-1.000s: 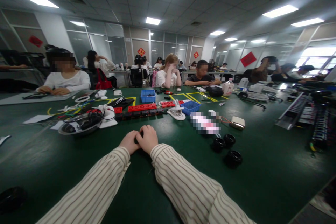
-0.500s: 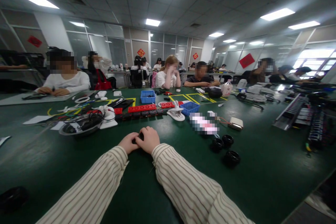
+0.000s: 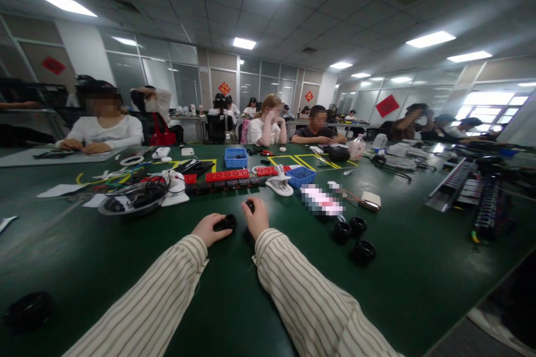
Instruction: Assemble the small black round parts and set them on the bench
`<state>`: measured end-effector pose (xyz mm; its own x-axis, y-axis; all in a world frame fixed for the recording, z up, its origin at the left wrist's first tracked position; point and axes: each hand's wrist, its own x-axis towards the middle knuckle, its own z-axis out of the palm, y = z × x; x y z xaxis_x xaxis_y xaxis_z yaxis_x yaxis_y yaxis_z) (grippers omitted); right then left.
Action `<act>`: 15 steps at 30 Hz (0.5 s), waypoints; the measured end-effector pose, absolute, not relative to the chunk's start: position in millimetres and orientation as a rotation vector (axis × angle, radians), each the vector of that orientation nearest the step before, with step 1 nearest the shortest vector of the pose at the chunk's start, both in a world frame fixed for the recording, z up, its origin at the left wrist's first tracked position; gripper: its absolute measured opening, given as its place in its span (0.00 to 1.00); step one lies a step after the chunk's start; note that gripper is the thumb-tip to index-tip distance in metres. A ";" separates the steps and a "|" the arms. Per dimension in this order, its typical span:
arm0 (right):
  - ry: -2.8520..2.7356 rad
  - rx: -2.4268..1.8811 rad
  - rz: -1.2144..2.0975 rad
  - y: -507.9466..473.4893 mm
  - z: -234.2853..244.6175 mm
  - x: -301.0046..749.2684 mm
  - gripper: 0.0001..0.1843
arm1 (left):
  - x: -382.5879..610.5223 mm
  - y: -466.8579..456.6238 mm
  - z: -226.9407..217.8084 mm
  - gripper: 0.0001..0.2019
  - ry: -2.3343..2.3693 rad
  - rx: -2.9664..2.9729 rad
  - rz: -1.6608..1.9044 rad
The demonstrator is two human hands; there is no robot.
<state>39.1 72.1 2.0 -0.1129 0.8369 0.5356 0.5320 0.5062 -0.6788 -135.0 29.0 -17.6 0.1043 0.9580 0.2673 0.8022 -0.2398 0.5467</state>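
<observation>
My left hand (image 3: 209,230) is wrapped around one side of a glossy black hollow cup-shaped part (image 3: 229,221), low over the green table. Just to its right, my right hand (image 3: 258,217) pinches a small black piece (image 3: 250,206) between thumb and fingers; its shape is mostly hidden. A gap separates the two hands. Off to the right stand similar black round parts, among them one hollow black part (image 3: 363,251) nearest me. Another black part (image 3: 28,310) lies at the lower left.
Beyond my hands run red socket strips (image 3: 228,174), a white clamp (image 3: 280,181) and a blue bin (image 3: 302,177). A metal bowl of cables (image 3: 133,201) stands left. At right lie a white-and-gold device (image 3: 371,201) and metal strips (image 3: 452,185). People sit across the table.
My hands were together around the black part. They have moved apart, the right one shifting right with a small black piece, while the left keeps the cup-shaped part.
</observation>
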 end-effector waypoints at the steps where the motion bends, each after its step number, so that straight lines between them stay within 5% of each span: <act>1: -1.744 -1.189 0.396 74.9 0.9 42.3 0.13 | -134.5 28.0 -17.3 0.23 1.767 2.126 0.834; 15: -1.762 -1.387 0.212 60.1 2.9 63.8 0.14 | -124.9 9.5 -4.5 0.46 2.213 2.010 0.232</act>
<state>63.8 60.1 2.9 -0.0115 0.8583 0.5130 0.7123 0.3671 -0.5982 -124.9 9.5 -4.5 -0.0958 0.9954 -0.0022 0.9732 0.0941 0.2097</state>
